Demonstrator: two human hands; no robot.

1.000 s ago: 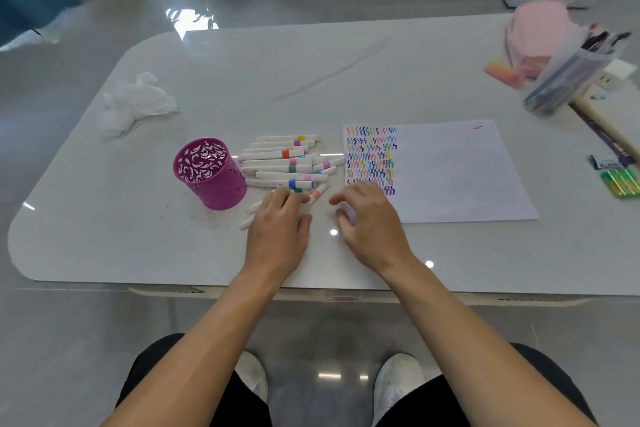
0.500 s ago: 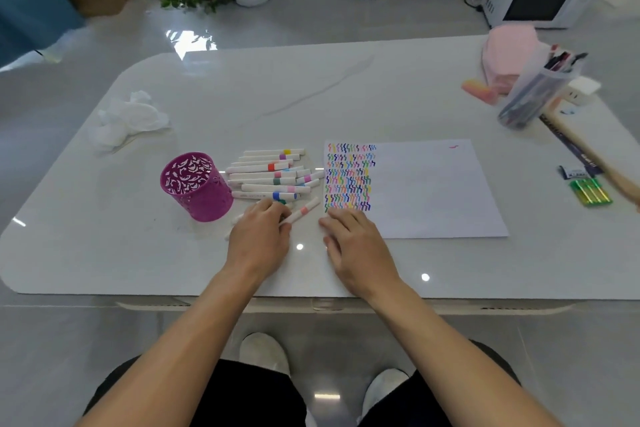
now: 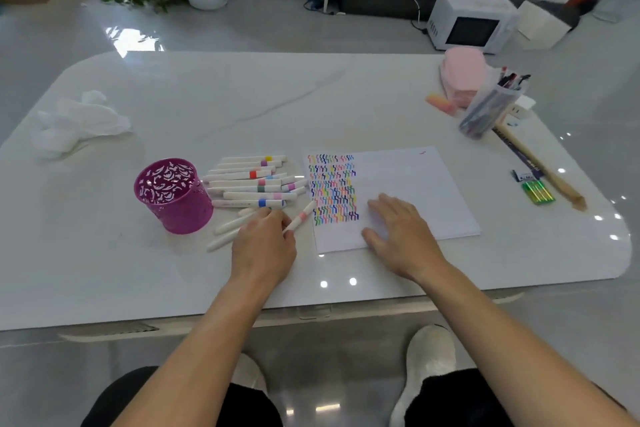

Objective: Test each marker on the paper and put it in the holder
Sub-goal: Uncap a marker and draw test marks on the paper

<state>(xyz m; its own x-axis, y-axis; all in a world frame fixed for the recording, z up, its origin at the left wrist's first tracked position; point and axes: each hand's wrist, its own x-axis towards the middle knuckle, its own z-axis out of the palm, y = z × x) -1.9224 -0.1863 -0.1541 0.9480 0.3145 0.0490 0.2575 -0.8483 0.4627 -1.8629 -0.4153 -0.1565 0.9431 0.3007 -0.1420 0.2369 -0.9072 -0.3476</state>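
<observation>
**Left hand closing on a marker, right hand lying flat on the paper**

By the left edge of the table [image 3: 207, 107] a crumpled white tissue [image 3: 79, 121] is lying. Right of it, toward the front edge, the purple cut-out holder [image 3: 173, 196] is standing upright, and I am seeing no marker inside it. Just beside the holder, a pile of white markers [image 3: 249, 184] is lying roughly parallel to the front edge, their colour bands pointing toward the paper.

My left hand [image 3: 265, 243] is reaching in from the front edge, palm down, knuckles raised. Its fingers [image 3: 273, 215] are curling down together onto the nearest loose markers. At the thumb side they are pinching the near end of the pink-banded marker [image 3: 300, 218]. This one is lying slanted, its far end pointing at the left edge of the paper [image 3: 415, 180].

The paper is lying flat at mid-surface, its left strip filled with rows of coloured squiggles [image 3: 334, 189]. My right hand [image 3: 398, 232] is resting palm down on the paper's near part, just right of the squiggles. Its fingers are lying straight and slightly spread, thumb out to the left, gripping nothing. The forearm is angling in from the front right.

Toward the far right corner a pink cloth [image 3: 462, 76] and a clear cup of pens [image 3: 490, 107] are sitting together. A wooden stick [image 3: 540, 166] and a green pack [image 3: 538, 191] are lying along the right edge.
</observation>
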